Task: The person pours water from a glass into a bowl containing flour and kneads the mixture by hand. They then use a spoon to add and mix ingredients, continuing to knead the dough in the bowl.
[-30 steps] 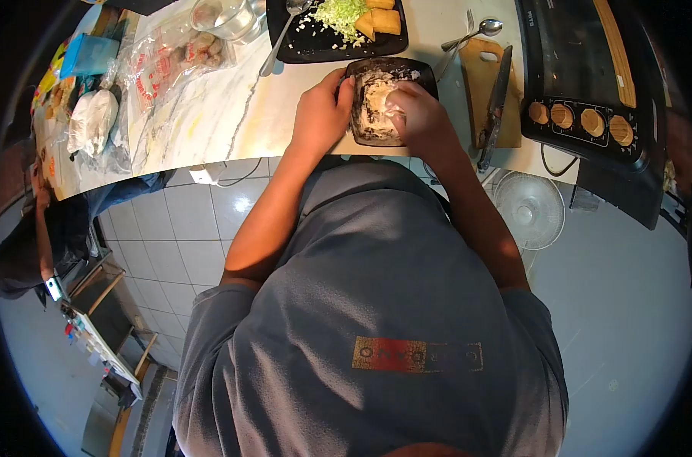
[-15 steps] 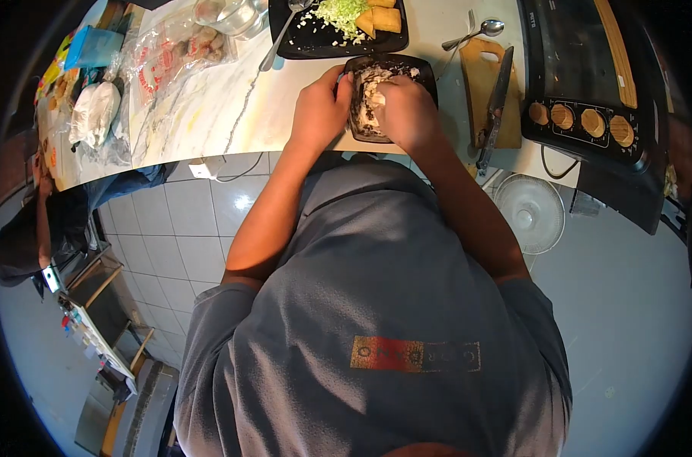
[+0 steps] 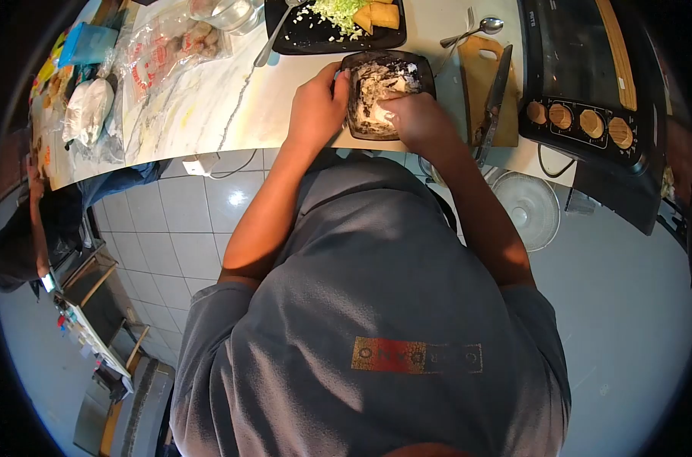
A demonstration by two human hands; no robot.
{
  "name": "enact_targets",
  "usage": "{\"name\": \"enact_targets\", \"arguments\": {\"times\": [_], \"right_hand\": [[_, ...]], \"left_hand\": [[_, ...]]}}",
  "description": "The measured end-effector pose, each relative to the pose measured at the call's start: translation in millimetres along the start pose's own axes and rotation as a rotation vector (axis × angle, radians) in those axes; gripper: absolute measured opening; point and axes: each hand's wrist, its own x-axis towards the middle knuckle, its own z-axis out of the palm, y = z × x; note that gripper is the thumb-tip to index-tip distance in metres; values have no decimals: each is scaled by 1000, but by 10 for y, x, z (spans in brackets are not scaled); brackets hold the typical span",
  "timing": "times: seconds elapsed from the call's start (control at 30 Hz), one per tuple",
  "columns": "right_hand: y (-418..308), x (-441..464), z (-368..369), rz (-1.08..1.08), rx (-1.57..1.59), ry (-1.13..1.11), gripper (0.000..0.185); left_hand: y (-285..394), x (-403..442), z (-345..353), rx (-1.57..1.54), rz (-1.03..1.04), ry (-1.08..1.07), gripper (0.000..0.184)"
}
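Observation:
A black square bowl [image 3: 351, 122] stands at the counter's front edge, with a pale, crumbly dough-like mixture [image 3: 373, 87] stuck over its inside. My left hand [image 3: 318, 105] grips the bowl's left rim, thumb along the edge. Over the right part of the bowl is my right hand [image 3: 424, 126], blurred, its fingertips down in the mixture; what they hold, if anything, is hidden. Behind the bowl lies a black plate [image 3: 300, 38] bearing chopped green vegetable [image 3: 337, 15], yellow-orange blocks [image 3: 382, 15] and a spoon [image 3: 268, 47].
Right of the bowl are a wooden board [image 3: 475, 84], a long knife [image 3: 498, 95], a spoon with a fork [image 3: 489, 26] and a black oven [image 3: 582, 114]. Plastic bags [image 3: 171, 49] and a glass container [image 3: 235, 14] stand at the left. Another person's arm [image 3: 38, 221] shows far left.
My right hand has moved about within the bowl, first left and then back to the right. The mixture has shifted. My left hand stays on the rim, and the whole view has tilted slightly.

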Motion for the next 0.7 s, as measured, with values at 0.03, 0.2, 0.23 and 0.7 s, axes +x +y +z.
{"name": "enact_targets", "arguments": {"times": [0.03,0.2,0.23,0.7], "right_hand": [[22,0,30,4,3,-1,33],[-156,102,-216,179,44,-260,35],[-152,81,-213,177,42,-259,35],[50,150,254,68,-280,87,34]], "left_hand": [[-6,-9,-3,0,-1,8,27],[-41,9,14,1,14,8,27],[-39,10,9,-13,3,0,27],[-49,12,-23,57,37,-22,32]]}}
